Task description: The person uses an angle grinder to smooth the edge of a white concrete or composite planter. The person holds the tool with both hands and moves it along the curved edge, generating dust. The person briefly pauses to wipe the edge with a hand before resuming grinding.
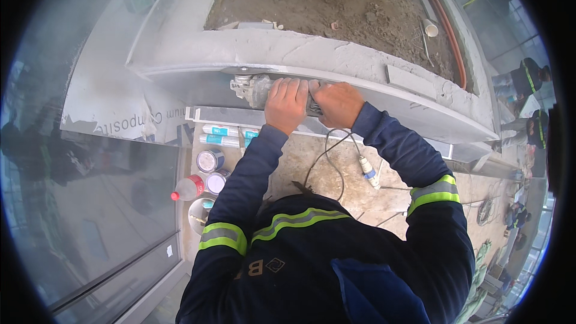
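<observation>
Both my hands grip a grey, dusty angle grinder [251, 89] held along the face of a white ledge [306, 54]. My left hand [287, 103] has its fingers wrapped over the grinder's body. My right hand [337, 102] is closed on its rear end, just right of the left. The grinder's disc lies at the ledge's lower edge, partly hidden by the tool. A dark cord hangs below my hands to a white and blue connector [369, 171] on the floor.
Soil [324, 0] fills the bed beyond the ledge. Below left stand paint cans [209, 159], a bottle [188, 187] and sealant tubes [219, 140], beside a grey glass panel [120, 204]. Several other workers [522, 79] are at the far right. Coiled cable [484, 211] lies on the floor.
</observation>
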Motion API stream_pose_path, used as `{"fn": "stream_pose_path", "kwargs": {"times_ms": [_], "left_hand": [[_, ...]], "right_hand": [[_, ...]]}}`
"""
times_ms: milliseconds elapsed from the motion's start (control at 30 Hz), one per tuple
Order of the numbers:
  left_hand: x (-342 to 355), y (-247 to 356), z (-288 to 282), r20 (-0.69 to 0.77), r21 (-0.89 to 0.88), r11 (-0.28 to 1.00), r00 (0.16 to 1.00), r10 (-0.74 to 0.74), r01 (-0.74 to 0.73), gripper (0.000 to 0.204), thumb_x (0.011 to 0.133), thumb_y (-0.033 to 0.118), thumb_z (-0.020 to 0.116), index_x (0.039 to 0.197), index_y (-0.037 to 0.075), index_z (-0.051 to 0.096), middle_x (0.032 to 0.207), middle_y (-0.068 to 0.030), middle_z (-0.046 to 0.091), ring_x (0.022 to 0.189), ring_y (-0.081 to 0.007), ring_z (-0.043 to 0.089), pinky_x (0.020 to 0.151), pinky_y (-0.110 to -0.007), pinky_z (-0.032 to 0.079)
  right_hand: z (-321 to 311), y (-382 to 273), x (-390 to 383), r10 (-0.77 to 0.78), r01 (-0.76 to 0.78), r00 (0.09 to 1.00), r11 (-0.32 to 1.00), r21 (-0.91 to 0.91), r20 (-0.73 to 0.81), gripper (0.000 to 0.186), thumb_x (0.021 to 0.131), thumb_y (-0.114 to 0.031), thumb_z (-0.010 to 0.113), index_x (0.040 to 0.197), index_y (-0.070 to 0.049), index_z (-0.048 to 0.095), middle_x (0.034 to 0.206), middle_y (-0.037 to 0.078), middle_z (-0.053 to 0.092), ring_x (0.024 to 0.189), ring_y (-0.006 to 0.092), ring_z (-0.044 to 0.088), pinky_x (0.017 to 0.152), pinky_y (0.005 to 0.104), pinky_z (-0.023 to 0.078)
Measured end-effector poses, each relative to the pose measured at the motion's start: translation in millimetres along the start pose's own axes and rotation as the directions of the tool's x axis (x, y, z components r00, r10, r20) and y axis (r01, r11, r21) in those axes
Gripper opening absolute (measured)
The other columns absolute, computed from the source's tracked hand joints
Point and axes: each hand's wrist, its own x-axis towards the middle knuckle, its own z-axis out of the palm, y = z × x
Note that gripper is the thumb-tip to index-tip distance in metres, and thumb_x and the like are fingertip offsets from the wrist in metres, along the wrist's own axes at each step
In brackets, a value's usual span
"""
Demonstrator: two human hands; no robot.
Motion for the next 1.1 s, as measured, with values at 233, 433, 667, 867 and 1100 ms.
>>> {"fn": "stream_pose_path", "kwargs": {"times_ms": [233, 433, 667, 867, 1100], "left_hand": [[5.0, 11.1, -7.1, 0.006, -0.028, 1.000, 1.000, -0.002, 0.002, 0.028, 0.084, 0.007, 0.068, 0.111, 0.003, 0.066, 0.103, -0.0113, 0.066, 0.100, -0.0306, 0.067, 0.097, -0.048, 0.055], [14.6, 44.0, -8.1, -0.002, -0.046, 0.999, 1.000, -0.001, 0.001, 0.027, 0.085, 0.009, 0.068, 0.111, 0.003, 0.067, 0.104, -0.0112, 0.067, 0.100, -0.0302, 0.068, 0.098, -0.047, 0.055], [5.2, 22.1, 0.5, -0.012, -0.022, 1.000, 1.000, 0.010, -0.011, 0.028, 0.083, 0.007, 0.069, 0.111, 0.002, 0.066, 0.104, -0.0121, 0.067, 0.100, -0.0309, 0.068, 0.096, -0.047, 0.056], [-2.4, -4.7, 2.7, 0.024, 0.007, 1.000, 1.000, 0.016, -0.016, 0.038, 0.074, 0.005, 0.074, 0.111, 0.001, 0.066, 0.103, -0.0130, 0.068, 0.099, -0.0338, 0.068, 0.094, -0.049, 0.055], [17.6, 49.7, -3.7, 0.012, -0.045, 0.999, 1.000, 0.024, -0.023, 0.029, 0.084, 0.008, 0.068, 0.112, 0.002, 0.067, 0.105, -0.0119, 0.067, 0.100, -0.0306, 0.068, 0.097, -0.047, 0.056]], "right_hand": [[-17.8, -6.0, -9.6, 0.043, -0.043, 0.998, 0.999, 0.010, 0.056, 0.044, 0.070, -0.002, 0.073, 0.110, 0.010, 0.058, 0.086, 0.024, 0.072, 0.088, 0.0419, 0.074, 0.073, 0.0487, 0.058], [-38.1, -6.9, -41.4, 0.078, -0.078, 0.995, 0.997, -0.007, 0.061, 0.047, 0.069, -0.002, 0.076, 0.111, 0.010, 0.058, 0.087, 0.023, 0.072, 0.088, 0.0419, 0.074, 0.073, 0.0492, 0.058], [-16.2, -1.5, -23.3, 0.041, -0.041, 0.999, 0.999, 0.023, 0.013, 0.043, 0.070, -0.002, 0.076, 0.108, 0.008, 0.059, 0.087, 0.022, 0.072, 0.088, 0.0408, 0.074, 0.073, 0.0488, 0.059], [0.6, 0.7, 8.5, -0.008, 0.008, 1.000, 1.000, 0.023, 0.030, 0.040, 0.071, -0.002, 0.076, 0.105, 0.007, 0.059, 0.086, 0.022, 0.072, 0.087, 0.0408, 0.074, 0.074, 0.0485, 0.058], [-32.5, 3.8, -47.3, 0.068, -0.069, 0.997, 0.997, 0.031, 0.035, 0.049, 0.069, -0.004, 0.080, 0.112, 0.006, 0.058, 0.085, 0.022, 0.072, 0.087, 0.0405, 0.074, 0.075, 0.0494, 0.058]]}}
